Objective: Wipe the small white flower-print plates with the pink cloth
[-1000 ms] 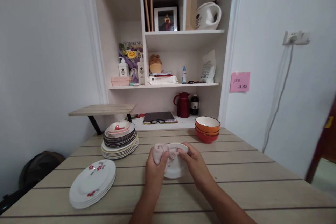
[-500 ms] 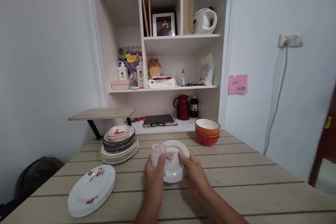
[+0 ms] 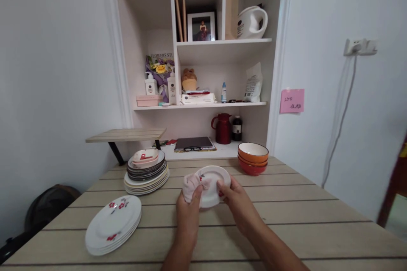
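A small white plate (image 3: 211, 194) with red flowers is held up over the table, its patterned face toward me. My left hand (image 3: 190, 205) is closed on a pale pink cloth (image 3: 190, 184) and presses it against the plate's left rim. My right hand (image 3: 234, 197) grips the plate's right edge, thumb on the face and fingers behind, partly hidden. Left of my hands lies a stack of flowered white plates (image 3: 112, 224). Behind that stands a taller stack of plates (image 3: 148, 178) topped with small pink-rimmed dishes (image 3: 145, 156).
Orange and red bowls (image 3: 253, 159) are stacked at the table's back right. At the back left, a small raised shelf (image 3: 125, 135) overhangs the wooden table (image 3: 295, 228). A dark red jug (image 3: 223, 129) and dark bottle (image 3: 236, 128) stand in the shelving behind.
The plate has turned in my hands: its plain underside faced me before, and now its flowered face shows. The cloth bunches over the rim. The view has shifted slightly.
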Available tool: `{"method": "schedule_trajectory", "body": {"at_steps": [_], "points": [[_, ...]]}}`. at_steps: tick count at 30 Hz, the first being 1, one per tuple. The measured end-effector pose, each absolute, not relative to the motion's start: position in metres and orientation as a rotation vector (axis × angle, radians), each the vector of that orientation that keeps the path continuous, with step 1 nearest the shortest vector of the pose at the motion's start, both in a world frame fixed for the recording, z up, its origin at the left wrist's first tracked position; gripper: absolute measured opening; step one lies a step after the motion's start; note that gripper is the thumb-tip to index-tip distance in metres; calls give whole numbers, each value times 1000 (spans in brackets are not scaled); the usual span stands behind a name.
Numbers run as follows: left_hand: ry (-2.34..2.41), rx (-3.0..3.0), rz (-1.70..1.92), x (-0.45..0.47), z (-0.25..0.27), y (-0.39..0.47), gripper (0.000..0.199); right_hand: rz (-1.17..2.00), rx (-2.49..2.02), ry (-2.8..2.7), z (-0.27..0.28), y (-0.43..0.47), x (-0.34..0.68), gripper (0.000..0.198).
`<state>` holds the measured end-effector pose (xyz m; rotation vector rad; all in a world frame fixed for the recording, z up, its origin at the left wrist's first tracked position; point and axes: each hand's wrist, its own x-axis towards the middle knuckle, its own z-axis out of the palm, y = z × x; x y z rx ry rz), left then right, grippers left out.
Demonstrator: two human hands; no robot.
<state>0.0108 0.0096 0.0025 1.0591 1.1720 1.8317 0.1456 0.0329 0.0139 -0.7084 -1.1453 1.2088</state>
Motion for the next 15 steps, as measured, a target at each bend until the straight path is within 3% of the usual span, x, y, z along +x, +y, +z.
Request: {"method": "schedule_trajectory", "body": {"at_steps": [9,12,15], "points": [[1230,1842,1957,-1,-2,14,22,250,-807,-1715,24,33,167,25],[1252,2004,1963,-6,-7,17,23,111,-877,-1859,26,34,173,20],[1242,1977,1915,-5,-6,17,24,167,-850,-1912,30,35,178,14]]}}
